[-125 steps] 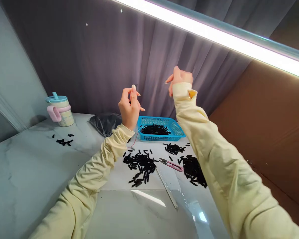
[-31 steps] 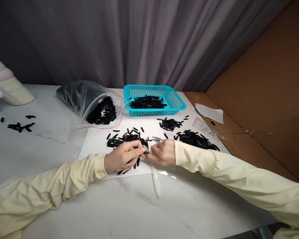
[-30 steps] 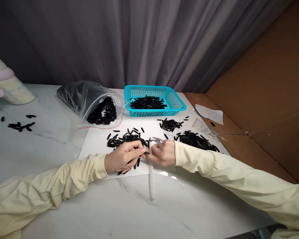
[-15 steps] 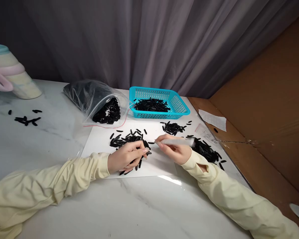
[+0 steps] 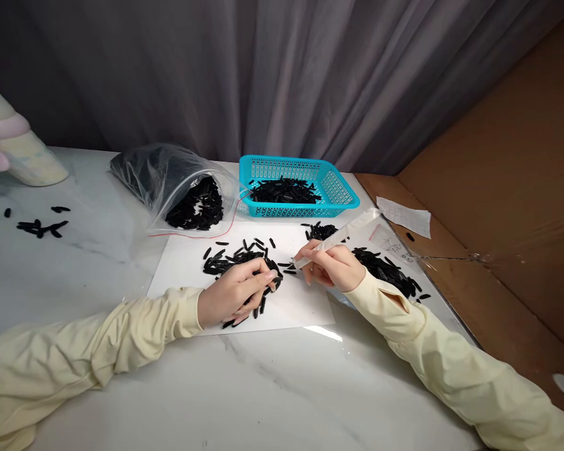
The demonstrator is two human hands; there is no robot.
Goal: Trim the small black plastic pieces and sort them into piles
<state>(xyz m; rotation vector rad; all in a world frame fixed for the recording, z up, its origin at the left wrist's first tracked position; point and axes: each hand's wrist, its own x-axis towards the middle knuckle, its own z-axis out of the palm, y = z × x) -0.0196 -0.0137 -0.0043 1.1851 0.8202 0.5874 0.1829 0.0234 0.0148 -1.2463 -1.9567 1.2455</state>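
My left hand (image 5: 239,289) is closed in a pinch over a loose pile of slim black pieces (image 5: 237,257) on a white sheet (image 5: 305,310); what its fingertips hold is too small to make out. To its right, my right hand (image 5: 329,266) grips a whitish, pen-like tool (image 5: 350,230), whose tip points down to the left near a few black pieces (image 5: 289,269). Behind and beside that hand lie two more piles, a small one (image 5: 320,232) and a larger one (image 5: 386,275).
A blue basket (image 5: 341,203) of black pieces stands at the back, beside an open clear bag (image 5: 157,188) of them. Several pieces (image 5: 42,228) lie at the left near a pastel cup (image 5: 32,156). A paper slip (image 5: 404,217) and brown cardboard (image 5: 493,207) are at the right.
The tool in my right hand has tilted up, its rear end now higher. More black pieces show by its tip. The dark piece seen at my left fingertips no longer shows clearly. The view has shifted slightly.
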